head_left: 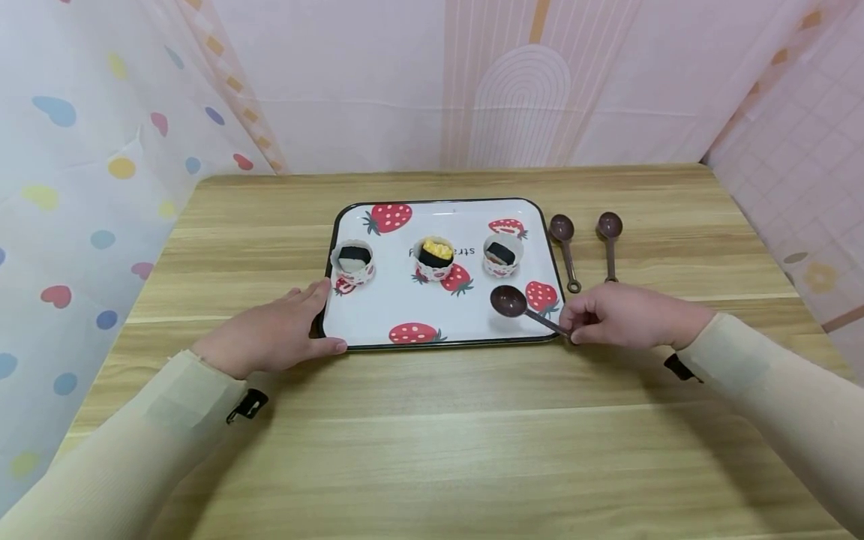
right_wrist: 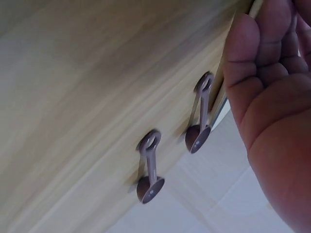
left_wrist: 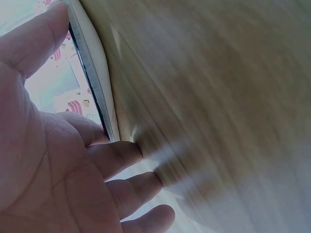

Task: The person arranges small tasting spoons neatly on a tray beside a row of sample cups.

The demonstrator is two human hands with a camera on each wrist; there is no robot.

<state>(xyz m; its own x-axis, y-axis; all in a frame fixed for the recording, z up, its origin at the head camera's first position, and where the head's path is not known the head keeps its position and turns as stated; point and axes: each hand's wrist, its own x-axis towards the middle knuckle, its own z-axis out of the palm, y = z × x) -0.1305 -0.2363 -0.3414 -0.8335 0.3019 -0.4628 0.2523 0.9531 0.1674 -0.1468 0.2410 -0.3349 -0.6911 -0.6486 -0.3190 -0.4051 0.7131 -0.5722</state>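
Observation:
My right hand (head_left: 628, 315) pinches the handle end of a dark brown measuring spoon (head_left: 508, 301). The bowl of this spoon is over the front right part of a white tray (head_left: 367, 319) with a black rim and strawberry prints. At the tray's front left corner, my left hand (head_left: 270, 334) touches the edge, fingers spread along the outside and thumb at the front rim. In the left wrist view the fingers (left_wrist: 116, 155) extend beside the tray onto the wood. The right wrist view hides the held spoon behind the right hand (right_wrist: 272, 97).
Three paper cups with toy-like sushi stand across the tray: black and white (head_left: 354, 259), yellow-topped (head_left: 436, 251) and black-banded (head_left: 500, 253). Two smaller brown measuring spoons, one near the tray (head_left: 562, 227) and one farther right (head_left: 610, 225), lie on the wooden table (head_left: 432, 442). Patterned curtains surround it.

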